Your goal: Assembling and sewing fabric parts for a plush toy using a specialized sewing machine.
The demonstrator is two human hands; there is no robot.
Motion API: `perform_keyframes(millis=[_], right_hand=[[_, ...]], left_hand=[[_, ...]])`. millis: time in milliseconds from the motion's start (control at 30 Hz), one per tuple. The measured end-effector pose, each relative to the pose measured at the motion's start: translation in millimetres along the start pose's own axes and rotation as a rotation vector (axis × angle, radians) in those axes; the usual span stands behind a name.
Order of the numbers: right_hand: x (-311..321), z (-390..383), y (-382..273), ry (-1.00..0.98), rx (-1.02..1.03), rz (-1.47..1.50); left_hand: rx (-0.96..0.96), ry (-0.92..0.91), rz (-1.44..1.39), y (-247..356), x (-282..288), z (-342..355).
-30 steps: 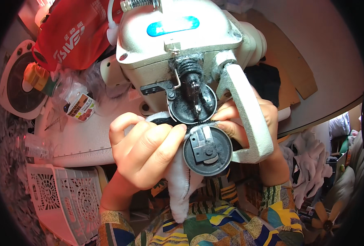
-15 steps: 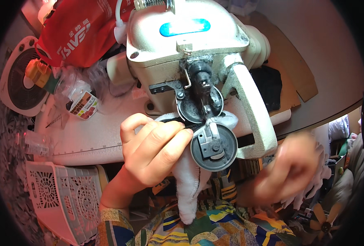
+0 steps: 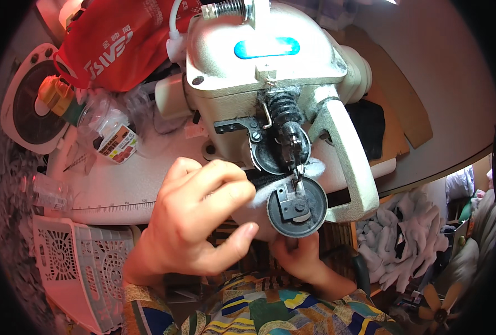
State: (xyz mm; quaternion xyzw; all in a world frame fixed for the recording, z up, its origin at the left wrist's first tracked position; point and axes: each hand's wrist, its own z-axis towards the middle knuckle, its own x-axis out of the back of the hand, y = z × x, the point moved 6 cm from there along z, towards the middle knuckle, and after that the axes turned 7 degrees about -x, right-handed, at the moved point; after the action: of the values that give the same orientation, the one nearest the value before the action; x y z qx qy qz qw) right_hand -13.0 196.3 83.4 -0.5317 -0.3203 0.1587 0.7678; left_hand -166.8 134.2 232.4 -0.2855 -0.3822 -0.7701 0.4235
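A cream-coloured sewing machine (image 3: 225, 78) with two dark feed discs faces me. White plush fabric with a black part (image 3: 254, 215) sits at the discs, some of it hidden behind the front disc (image 3: 309, 220). My left hand (image 3: 198, 218) hovers beside the fabric, left of the front disc; its thumb and fingers are apart with nothing between them. Just under the front disc is my right hand (image 3: 304, 259), its fingers hidden behind the disc and fabric, so its grip does not show.
A curved guard arm (image 3: 351, 156) stands right of the discs. On the left are a white plastic basket (image 3: 86, 257), a clear tub (image 3: 114, 137), a red bag (image 3: 125, 44) and a round-grilled fan (image 3: 33, 100). White plush pieces (image 3: 401, 234) pile up at the right.
My left hand has let go of the fabric and opened. My right hand has moved from the right to beneath the front disc. The fabric's hanging end no longer shows over my lap.
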Motion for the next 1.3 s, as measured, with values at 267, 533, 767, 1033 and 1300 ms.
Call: perform_keyframes(millis=[267, 533, 767, 1033, 1300], right_hand=[[3.4, 3.5, 2.0, -0.121, -0.099, 0.037], [3.5, 5.0, -0.4, -0.099, -0.009, 0.045], [2.5, 4.0, 1.4, -0.103, -0.027, 0.049], [-1.1, 0.0, 11.2, -0.092, -0.076, 0.107], [-1.8, 1.9, 11.5, -0.088, -0.019, 0.097]], left_hand=[[0.238, -0.091, -0.04, -19.2, -2.9, -0.4], [0.286, 0.177, -0.25, -28.6, -7.7, -18.5], [0.307, 0.167, -0.288, -29.2, -8.2, -24.5], [0.214, 0.143, -0.102, -18.2, -3.2, -17.0], [0.191, 0.142, -0.022, -14.9, -3.6, -18.4]])
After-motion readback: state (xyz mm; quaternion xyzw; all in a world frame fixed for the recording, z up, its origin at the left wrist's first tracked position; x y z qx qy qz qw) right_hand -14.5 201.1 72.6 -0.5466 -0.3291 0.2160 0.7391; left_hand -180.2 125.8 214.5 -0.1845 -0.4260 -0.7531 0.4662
